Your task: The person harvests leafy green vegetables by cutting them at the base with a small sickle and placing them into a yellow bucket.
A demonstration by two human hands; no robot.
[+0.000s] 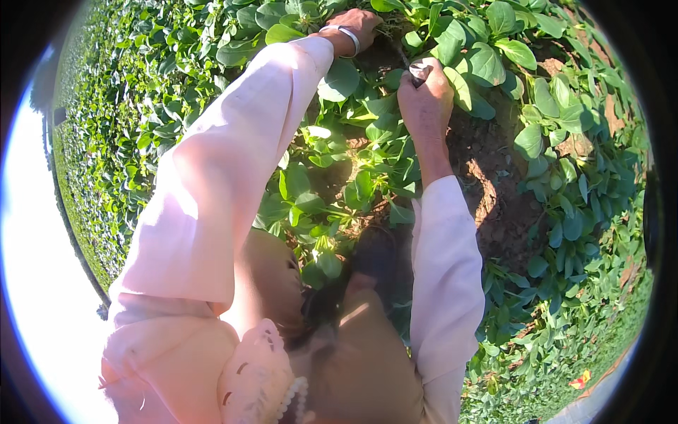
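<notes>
My left hand (361,25), a pale bracelet at its wrist, reaches down among the leaves at the top of the view. Its curled fingers are beside a tuft of thin stems or roots (392,25); their grip is partly hidden. In my right hand (428,98) is the handle of a hand tool (418,73). The tool's thin dark metal part (401,54) points up and left towards the tuft. Its tip cannot be made out. Broad-leaved green plants (341,79) surround both hands.
Bare brown soil (490,175) lies right of my right forearm. Small leafy plants (365,185) grow between my arms, close to my dark shoe (373,252). Dense greens (159,79) spread left, and more leafy rows (572,222) run along the right. A red and yellow object (580,379) lies at lower right.
</notes>
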